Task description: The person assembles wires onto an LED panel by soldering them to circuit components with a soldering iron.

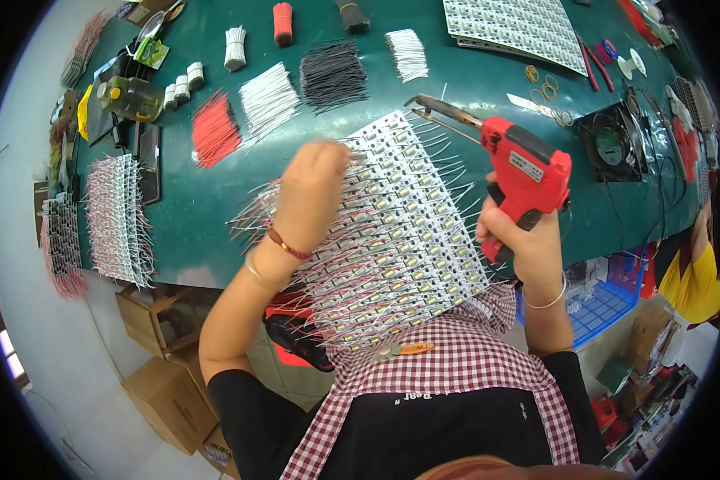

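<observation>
A large white circuit-board panel (424, 240), set with rows of small components, leans from the table edge toward my lap. Thin red and white wires stick out along its rows, thickest on the left side. Over the panel's upper left part is my left hand (312, 188), its fingers closed in a pinch; a small greyish thing shows at the fingertips, too little to name. My right hand (528, 240) is wrapped round the grip of a red soldering gun (524, 164). The gun's tip points left, just above the panel's top right corner, apparently not touching it.
On the green table (192, 204) lie piles of red wires (215, 132), white wires (269, 100) and black wires (334, 76). Wired panels (118, 220) rest at the left. Scissors (540, 108) and a black fan (612, 144) are at the right, above a blue basket (592, 316).
</observation>
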